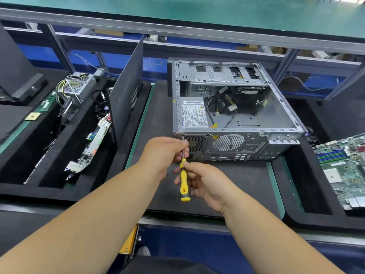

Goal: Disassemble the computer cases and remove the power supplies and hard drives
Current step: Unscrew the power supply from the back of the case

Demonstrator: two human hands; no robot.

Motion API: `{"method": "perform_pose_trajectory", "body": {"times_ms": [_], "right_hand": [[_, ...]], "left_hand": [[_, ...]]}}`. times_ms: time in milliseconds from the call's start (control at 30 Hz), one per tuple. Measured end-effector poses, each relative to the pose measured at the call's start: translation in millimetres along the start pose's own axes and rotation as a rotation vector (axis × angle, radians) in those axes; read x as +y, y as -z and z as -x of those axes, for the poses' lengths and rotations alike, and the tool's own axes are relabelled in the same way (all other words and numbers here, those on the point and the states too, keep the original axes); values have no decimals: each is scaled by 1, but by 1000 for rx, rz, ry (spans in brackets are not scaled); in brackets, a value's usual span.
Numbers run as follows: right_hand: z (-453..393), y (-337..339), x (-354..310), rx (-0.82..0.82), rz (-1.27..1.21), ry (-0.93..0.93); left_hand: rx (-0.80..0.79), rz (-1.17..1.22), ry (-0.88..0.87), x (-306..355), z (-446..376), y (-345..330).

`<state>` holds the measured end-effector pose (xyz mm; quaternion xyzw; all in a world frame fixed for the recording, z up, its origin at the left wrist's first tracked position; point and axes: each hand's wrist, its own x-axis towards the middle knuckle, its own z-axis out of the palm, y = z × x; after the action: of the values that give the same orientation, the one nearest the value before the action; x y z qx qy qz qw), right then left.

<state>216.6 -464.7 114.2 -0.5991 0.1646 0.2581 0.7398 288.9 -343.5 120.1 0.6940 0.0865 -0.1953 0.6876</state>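
Note:
An open grey computer case (276, 115) lies on its side on the dark mat, its rear panel facing me. Inside its near left corner sits the power supply (194, 113) with a white label. A bundle of cables (225, 105) runs from it into the case. My right hand (205, 184) grips the yellow handle of a screwdriver (184, 178). My left hand (164, 153) pinches the metal shaft near its tip. The tip touches the rear panel's upper left corner, by the power supply grille.
A black side panel (126, 95) stands upright left of the case. Further left, a black tray holds a removed power supply (79, 86) and circuit boards (94, 139). A green motherboard (343, 167) lies at the right. A metal frame rail (197, 30) runs behind.

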Motion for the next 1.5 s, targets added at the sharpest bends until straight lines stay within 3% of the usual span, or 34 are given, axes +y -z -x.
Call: {"method": "perform_pose_trajectory", "body": {"times_ms": [133,433,733,1000,1100,1500], "right_hand": [[1,10,1,-51,13,57],[-4,8,3,40,76,66],[-6,-3,-2,108,124,74],[3,11,-6,-90,24,-26],[6,19,-5,-154,41,14],[-3,9,-2,-16,51,42]], "left_hand": [[1,-10,10,1,0,-1],[-29,-22,57,9,7,-6],[72,-136,53,3,-2,-5],[38,-26,20,2,1,-5],[16,-22,13,3,2,-6],[-14,-60,68,12,7,-7]]}}
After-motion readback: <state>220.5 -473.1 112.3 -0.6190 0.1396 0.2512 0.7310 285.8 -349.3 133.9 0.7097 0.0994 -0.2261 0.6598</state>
